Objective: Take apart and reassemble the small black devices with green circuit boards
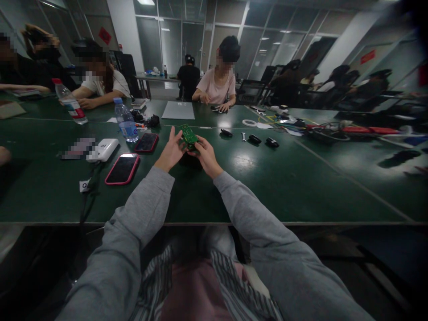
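Note:
A green circuit board [189, 135] is raised over the table between my two hands, its face tilted toward me. My right hand [206, 154] grips its lower right edge with the thumb and bent fingers. At the board's left side is my left hand [172, 151], one digit pointing up apart from the board while other fingers curl against its edge. Those fingertips are partly hidden. Beyond my right hand lie a small black object [226, 133], a small wrench [244, 137] and two more black pieces [254, 139].
Left of my hands are a pink-edged phone [122, 169], a second phone [147, 142], a white power bank [104, 150] with a cable, and a blue-capped bottle [125, 120]. A grey panel [178, 110] lies farther back. Tangled cables [321, 129] spread rightward. A person [219, 82] sits opposite.

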Available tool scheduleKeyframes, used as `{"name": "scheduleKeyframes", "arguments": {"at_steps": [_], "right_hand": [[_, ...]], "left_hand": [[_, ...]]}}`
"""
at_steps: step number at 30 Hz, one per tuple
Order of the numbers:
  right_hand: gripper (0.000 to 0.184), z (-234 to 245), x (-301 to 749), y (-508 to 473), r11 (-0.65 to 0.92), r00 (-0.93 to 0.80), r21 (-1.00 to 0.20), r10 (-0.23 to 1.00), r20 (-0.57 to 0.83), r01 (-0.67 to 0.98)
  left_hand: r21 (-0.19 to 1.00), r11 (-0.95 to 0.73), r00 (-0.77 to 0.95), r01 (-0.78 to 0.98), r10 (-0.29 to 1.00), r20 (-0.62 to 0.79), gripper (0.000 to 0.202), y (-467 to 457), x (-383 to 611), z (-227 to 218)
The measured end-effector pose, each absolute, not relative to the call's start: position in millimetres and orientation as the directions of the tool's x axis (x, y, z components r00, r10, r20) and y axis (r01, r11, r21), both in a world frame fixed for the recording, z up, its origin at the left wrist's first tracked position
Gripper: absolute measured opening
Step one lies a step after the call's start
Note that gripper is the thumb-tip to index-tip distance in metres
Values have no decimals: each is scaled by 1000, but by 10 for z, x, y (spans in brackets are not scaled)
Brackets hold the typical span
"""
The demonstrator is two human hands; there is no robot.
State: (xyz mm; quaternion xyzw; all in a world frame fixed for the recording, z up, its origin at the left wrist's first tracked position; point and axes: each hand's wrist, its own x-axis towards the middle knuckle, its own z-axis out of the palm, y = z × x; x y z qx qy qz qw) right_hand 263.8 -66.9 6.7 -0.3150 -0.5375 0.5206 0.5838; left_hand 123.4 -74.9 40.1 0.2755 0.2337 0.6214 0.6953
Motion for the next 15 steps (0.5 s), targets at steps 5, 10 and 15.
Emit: {"name": "scheduleKeyframes", "arguments": {"at_steps": [5,10,15], "right_hand": [[21,97,2716,-610,74,-155,-884,974,163,-462],[21,103,2746,-608,7,-189,-889,976,105,-458],[37,121,2783,-626,78,-188,-941,971,146,-330]], "left_hand": [[712,28,57,-702,998,17,71,-652,1285,241],[695,21,5,-719,1000,-25,75,-574,1245,183],[724,-16,10,-690,999,32,71,-587,1228,177]]}}
